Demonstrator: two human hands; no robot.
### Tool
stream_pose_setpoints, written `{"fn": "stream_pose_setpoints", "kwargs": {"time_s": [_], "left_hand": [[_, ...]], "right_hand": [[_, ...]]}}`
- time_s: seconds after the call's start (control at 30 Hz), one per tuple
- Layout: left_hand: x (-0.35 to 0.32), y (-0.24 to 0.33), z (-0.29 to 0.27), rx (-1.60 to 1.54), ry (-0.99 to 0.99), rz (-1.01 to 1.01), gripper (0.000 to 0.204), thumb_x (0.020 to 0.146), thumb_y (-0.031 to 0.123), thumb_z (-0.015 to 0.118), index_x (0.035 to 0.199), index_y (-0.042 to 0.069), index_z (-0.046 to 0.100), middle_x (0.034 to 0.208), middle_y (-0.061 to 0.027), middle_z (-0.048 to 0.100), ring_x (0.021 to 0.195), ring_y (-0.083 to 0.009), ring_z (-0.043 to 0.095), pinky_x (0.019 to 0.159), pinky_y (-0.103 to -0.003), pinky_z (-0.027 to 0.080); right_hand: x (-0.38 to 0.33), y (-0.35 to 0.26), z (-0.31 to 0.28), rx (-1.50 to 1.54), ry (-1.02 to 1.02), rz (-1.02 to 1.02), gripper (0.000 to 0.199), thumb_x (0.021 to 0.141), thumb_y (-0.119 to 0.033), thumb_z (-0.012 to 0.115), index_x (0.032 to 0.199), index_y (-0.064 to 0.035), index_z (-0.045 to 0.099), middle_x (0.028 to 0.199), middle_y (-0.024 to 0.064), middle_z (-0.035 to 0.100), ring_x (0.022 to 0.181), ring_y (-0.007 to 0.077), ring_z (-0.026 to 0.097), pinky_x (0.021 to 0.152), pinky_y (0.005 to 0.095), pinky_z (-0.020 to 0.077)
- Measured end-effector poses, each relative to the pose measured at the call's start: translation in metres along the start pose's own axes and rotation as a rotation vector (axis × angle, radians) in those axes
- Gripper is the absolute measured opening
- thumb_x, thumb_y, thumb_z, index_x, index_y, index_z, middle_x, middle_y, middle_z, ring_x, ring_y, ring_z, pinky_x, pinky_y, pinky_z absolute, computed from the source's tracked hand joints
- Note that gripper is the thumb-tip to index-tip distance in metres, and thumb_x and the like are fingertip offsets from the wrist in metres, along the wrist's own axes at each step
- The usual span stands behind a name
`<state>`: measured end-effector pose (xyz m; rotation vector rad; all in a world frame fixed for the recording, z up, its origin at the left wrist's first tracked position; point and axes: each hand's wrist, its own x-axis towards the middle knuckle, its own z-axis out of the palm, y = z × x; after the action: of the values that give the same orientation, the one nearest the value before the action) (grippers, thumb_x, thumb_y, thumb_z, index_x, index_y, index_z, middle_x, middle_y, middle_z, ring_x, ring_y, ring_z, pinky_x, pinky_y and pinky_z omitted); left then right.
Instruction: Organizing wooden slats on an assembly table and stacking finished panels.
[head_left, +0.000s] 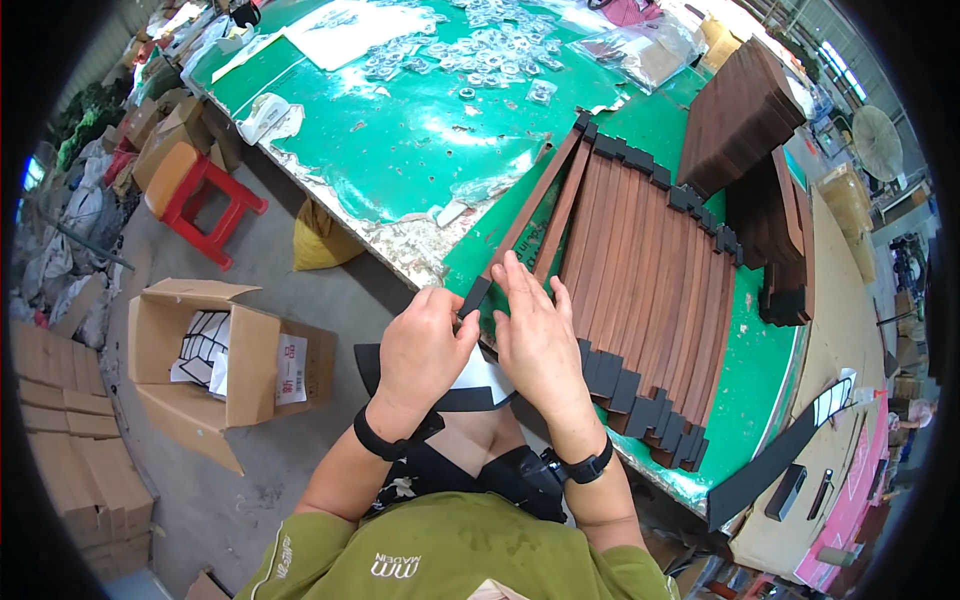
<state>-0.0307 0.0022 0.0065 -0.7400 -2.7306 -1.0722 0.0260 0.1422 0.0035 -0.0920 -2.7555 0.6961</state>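
Grey floor [215, 490], red stool [180, 183]; green table [420, 150]

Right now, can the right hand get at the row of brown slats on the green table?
Probably yes: the open right hand is close beside the near end of the row of brown slats, and nothing appears to block it. The left hand pinches a separate slat, left of the row.

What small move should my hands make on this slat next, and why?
Perhaps press the black near end of the slat with your right hand: its fingertips lie close by, and your left hand seems to pinch that end.
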Motion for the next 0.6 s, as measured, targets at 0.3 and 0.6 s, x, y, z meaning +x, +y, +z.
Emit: {"fn": "stream_pose_setpoints", "kwargs": {"time_s": [0.3, 0.6], "left_hand": [[0.0018, -0.0018, 0.0052, 0.051, -0.019, 0.050, 0.019, 0.079, 0.014, 0.071, 0.087, 0.002, 0.058, 0.081, -0.0143, 0.062, 0.070, -0.0330, 0.064, 0.062, -0.042, 0.052], [-0.0018, 0.0057, 0.0068, 0.110, 0.015, 0.060, 0.018, 0.077, 0.010, 0.072, 0.087, 0.002, 0.059, 0.080, -0.0117, 0.060, 0.068, -0.0279, 0.063, 0.061, -0.039, 0.051]], "right_hand": [[0.0006, 0.0005, 0.0022, -0.029, 0.012, -0.009, 0.063, 0.088, -0.009, 0.057, 0.144, 0.0055, 0.032, 0.129, 0.0207, 0.058, 0.128, 0.0336, 0.049, 0.109, 0.0551, 0.0298], [-0.0031, 0.0016, 0.0032, -0.009, 0.036, -0.038, 0.063, 0.087, -0.009, 0.058, 0.143, 0.0073, 0.033, 0.119, 0.0207, 0.063, 0.126, 0.0341, 0.051, 0.109, 0.0547, 0.0304]]}}
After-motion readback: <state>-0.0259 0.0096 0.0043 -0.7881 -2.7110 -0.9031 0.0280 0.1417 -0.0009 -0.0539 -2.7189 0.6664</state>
